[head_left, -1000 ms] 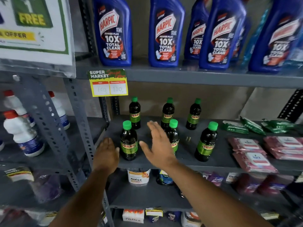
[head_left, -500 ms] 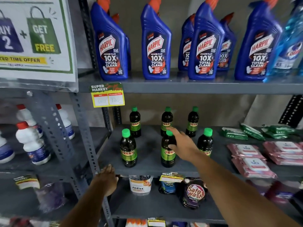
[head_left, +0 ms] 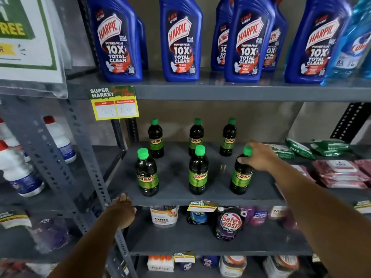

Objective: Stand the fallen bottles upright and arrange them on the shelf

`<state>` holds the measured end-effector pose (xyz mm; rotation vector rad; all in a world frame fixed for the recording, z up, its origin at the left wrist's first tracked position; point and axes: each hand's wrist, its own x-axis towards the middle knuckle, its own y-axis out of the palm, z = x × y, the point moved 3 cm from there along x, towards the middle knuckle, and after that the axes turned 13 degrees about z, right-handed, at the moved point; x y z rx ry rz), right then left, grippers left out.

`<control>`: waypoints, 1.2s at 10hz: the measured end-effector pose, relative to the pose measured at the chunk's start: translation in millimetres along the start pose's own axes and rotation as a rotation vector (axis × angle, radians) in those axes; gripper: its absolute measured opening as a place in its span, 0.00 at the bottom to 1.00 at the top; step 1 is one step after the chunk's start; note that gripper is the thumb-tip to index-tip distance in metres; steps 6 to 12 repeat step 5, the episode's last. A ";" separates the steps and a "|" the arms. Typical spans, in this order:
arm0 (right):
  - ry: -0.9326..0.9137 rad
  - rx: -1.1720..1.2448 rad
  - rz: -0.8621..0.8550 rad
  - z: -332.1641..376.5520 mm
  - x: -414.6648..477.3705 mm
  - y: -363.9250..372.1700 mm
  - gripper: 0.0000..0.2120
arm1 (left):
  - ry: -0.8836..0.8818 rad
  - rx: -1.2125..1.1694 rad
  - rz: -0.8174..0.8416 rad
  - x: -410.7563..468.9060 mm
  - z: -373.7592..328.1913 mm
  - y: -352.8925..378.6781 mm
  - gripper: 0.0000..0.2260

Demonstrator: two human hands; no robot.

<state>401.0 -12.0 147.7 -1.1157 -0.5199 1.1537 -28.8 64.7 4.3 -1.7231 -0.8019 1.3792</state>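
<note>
The right hand (head_left: 259, 157) is closing its fingers around the shoulder of the front-right bottle (head_left: 242, 173), which is standing upright at the shelf's (head_left: 174, 177) three o'clock end. The left hand (head_left: 122, 211), loosely curled and holding nothing, is resting at the shelf's front lip, at seven o'clock. To finish well, I would nudge gently, lining this bottle up with the front-middle bottle (head_left: 198, 171) and front-left bottle (head_left: 147, 173).

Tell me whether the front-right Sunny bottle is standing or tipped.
Upright. The front-right Sunny bottle stands base-down on the shelf, green cap on top, with the right hand gripping its neck.
</note>
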 end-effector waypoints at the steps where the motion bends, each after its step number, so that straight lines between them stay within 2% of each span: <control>1: -0.012 -0.050 0.016 2.8 2.6 -0.1 0.34 | 0.004 -0.007 0.023 3.2 3.7 1.6 0.24; 3: -0.036 -0.054 0.029 6.3 1.7 -0.1 0.32 | -0.032 0.051 0.111 -0.7 4.8 5.4 0.28; 4: -0.026 0.004 0.051 7.7 -2.4 2.5 0.36 | -0.038 0.042 0.097 -3.8 2.7 4.7 0.29; 5: -0.112 0.001 -0.114 10.7 -14.8 -0.3 0.43 | -0.012 0.025 0.007 -10.0 8.2 5.8 0.30; 12: -0.112 0.001 -0.114 10.7 -14.8 -0.3 0.43 | -0.012 0.025 0.007 -10.0 8.2 5.8 0.30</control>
